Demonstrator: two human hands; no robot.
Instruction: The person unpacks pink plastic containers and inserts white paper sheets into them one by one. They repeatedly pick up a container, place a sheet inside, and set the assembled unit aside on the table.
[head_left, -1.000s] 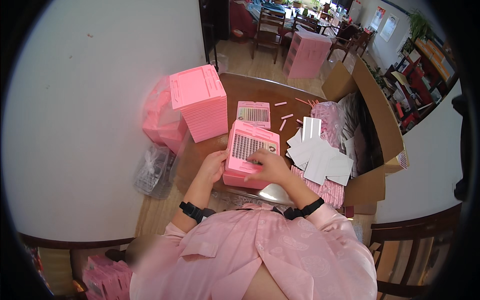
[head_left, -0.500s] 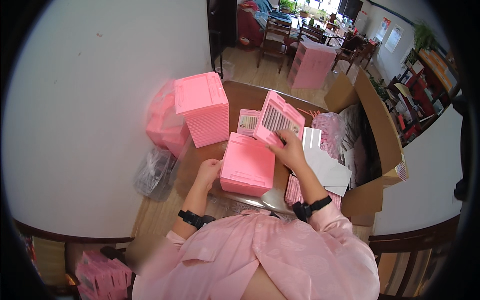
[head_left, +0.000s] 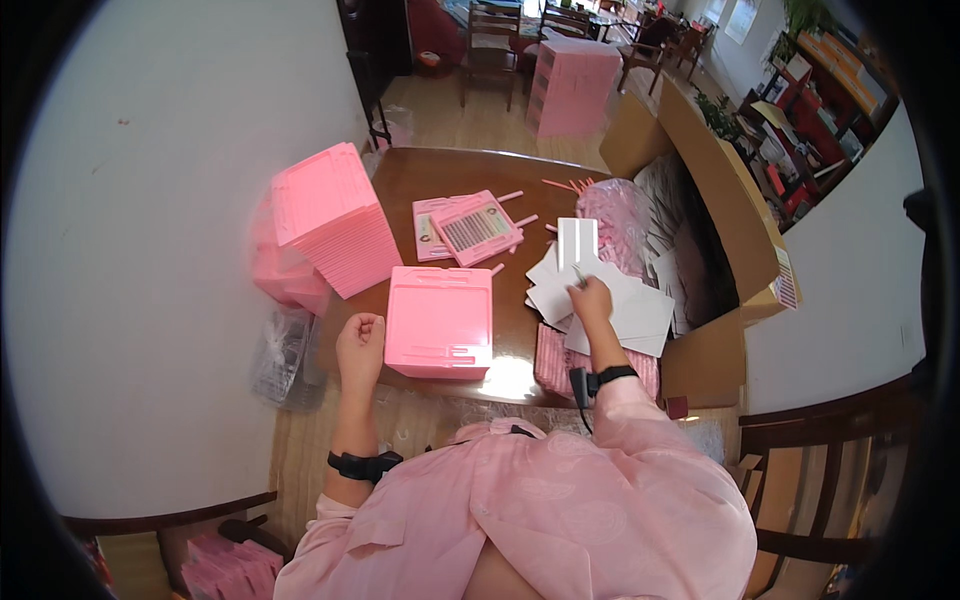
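Note:
A squared stack of pink plastic trays stands at the table's near side. Beside its left edge is my left hand, fingers curled in and nothing visible in them. My right hand is over a loose pile of white cards, its fingers pinched together; a small thin thing shows at the fingertips, too small to name. Beyond the stack lies a pink lash tray with rows of dark lashes, overlapping another pink tray. A white card with grey stripes lies just past my right hand.
A tall, leaning stack of pink trays stands at the left, by clear plastic packaging. Pink sticks lie near the lash trays. To the right are a bagged pink bundle, pink striped pieces and an open cardboard box.
My right hand has let go of the lash tray, now lying on the other tray, and moved right to the white cards. My left hand has come slightly away from the stack. The view has shifted.

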